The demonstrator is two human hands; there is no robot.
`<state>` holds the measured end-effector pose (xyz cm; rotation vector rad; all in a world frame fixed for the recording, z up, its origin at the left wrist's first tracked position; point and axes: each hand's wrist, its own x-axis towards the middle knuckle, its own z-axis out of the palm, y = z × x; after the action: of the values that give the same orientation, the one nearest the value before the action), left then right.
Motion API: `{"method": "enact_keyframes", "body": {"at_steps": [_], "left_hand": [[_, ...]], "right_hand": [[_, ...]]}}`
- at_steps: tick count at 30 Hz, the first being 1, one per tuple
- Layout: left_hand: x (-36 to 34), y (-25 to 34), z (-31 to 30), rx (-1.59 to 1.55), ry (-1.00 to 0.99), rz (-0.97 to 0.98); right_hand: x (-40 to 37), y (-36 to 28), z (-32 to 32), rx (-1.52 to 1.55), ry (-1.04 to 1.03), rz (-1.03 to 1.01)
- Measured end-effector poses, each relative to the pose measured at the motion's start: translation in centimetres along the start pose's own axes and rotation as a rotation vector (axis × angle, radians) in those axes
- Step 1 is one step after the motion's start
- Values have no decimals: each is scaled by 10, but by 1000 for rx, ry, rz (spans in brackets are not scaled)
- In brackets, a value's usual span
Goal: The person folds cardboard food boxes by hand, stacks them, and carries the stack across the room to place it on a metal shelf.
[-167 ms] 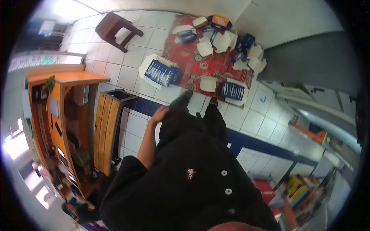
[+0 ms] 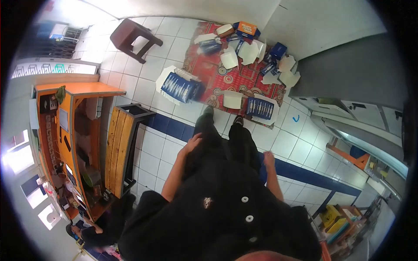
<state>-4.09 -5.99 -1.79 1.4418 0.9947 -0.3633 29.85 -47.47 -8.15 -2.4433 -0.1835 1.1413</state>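
At the left of the frame stands a slatted wooden bench. Right of it, in the upper left-centre, a blue-printed carton lies opened out, partly over the edge of a red rug. Below this carton and well apart from it, the person's left hand hangs beside the dark trouser leg; whether its fingers are apart or together cannot be told. Farther right, above centre, a white carton piece lies near a second blue carton. The right hand hangs below that carton, well clear of it, its blurred fingers impossible to read.
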Motion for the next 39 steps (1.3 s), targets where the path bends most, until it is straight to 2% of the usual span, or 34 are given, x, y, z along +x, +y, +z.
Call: {"method": "enact_keyframes", "body": {"at_steps": [1, 4, 6, 8, 10, 13, 15, 17, 19, 21, 24, 27, 28, 30, 33, 36, 37, 39], "left_hand": [[-3, 16, -6, 63, 17, -86], [-6, 60, 14, 74, -75, -213], [22, 32, 49, 209, -129, -178], [58, -20, 87, 482, -240, -233], [65, 49, 89, 616, -319, -486], [120, 39, 104, 709, -123, -548], [143, 11, 114, 859, 95, -452], [168, 17, 99, 762, 112, -393], [185, 0, 84, 767, 173, -228], [205, -1, 65, 687, 217, -126], [239, 7, 36, 694, 235, -57], [257, -14, 13, 691, 274, 19], [258, -28, 2, 658, 210, 127], [269, -49, -17, 554, 216, 220], [291, -64, -10, 486, 459, 268], [322, -98, -14, -96, 481, 344], [348, -104, -18, -286, 339, 264], [407, -149, -16, -607, 22, 96]], "right_hand": [[24, -16, 1, 131, 22, 20], [39, -88, -8, 105, -96, -88], [53, -103, 15, -123, -382, -188], [41, -144, 32, -407, -514, -71], [40, -165, 56, -626, -581, 31], [51, -144, 107, -575, -419, 128], [62, -152, 116, -498, -265, 181], [85, -161, 111, -420, -158, 97], [109, -155, 115, -387, -90, 83], [132, -144, 114, -392, -49, -34], [178, -141, 110, -361, -18, -101], [206, -117, 103, -342, 36, -175], [210, -103, 111, -305, 129, -232], [213, -88, 119, -236, 294, -331], [229, -76, 135, -142, 444, -382], [260, -77, 152, 266, 575, -473], [265, -58, 147, 401, 510, -507], [292, -29, 156, 415, 313, -335]]}}
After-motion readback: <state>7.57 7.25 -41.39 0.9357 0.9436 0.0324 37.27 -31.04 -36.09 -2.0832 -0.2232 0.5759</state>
